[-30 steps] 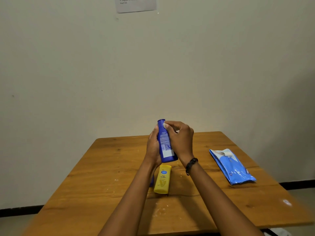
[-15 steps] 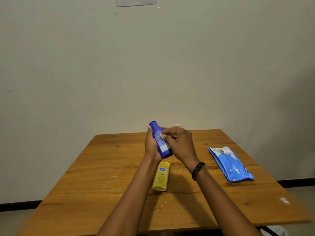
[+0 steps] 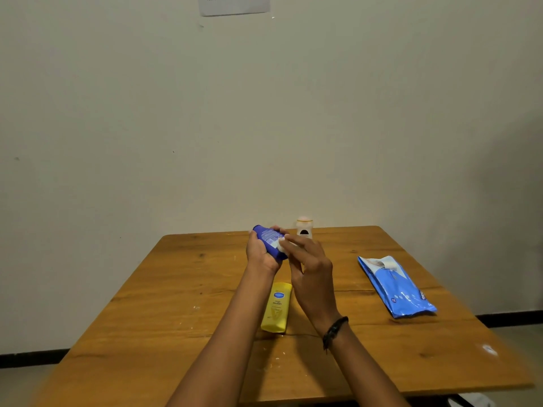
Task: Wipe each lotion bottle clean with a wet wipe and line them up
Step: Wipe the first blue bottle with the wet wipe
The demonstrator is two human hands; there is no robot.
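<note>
From the head view, your left hand (image 3: 262,254) is wrapped around the blue bottle (image 3: 269,241) and holds it up above the worktop (image 3: 182,292). The bottle is tipped over to the left, with its label side facing you.

Your right hand (image 3: 311,268) pinches a small white wet wipe (image 3: 281,244) between its fingertips (image 3: 289,238). The wipe is pressed against the side of the blue bottle. The rest of that hand is half curled. A dark band (image 3: 334,331) sits on your right wrist.

The yellow bottle (image 3: 277,307) lies flat on the wood, just under your arms and between them. Its cap end points toward you.

A small pale bottle (image 3: 304,227) with a dark mark on its label stands upright near the far edge of the worktop, just behind your right hand.

The blue pack of wipes (image 3: 395,286) lies flat on the right side, well apart from the bottles. There is a white patch near its far end.

The wood has little white spots on it. A sheet of paper (image 3: 234,5) is stuck high on the wall behind, and its words are too small to read.
</note>
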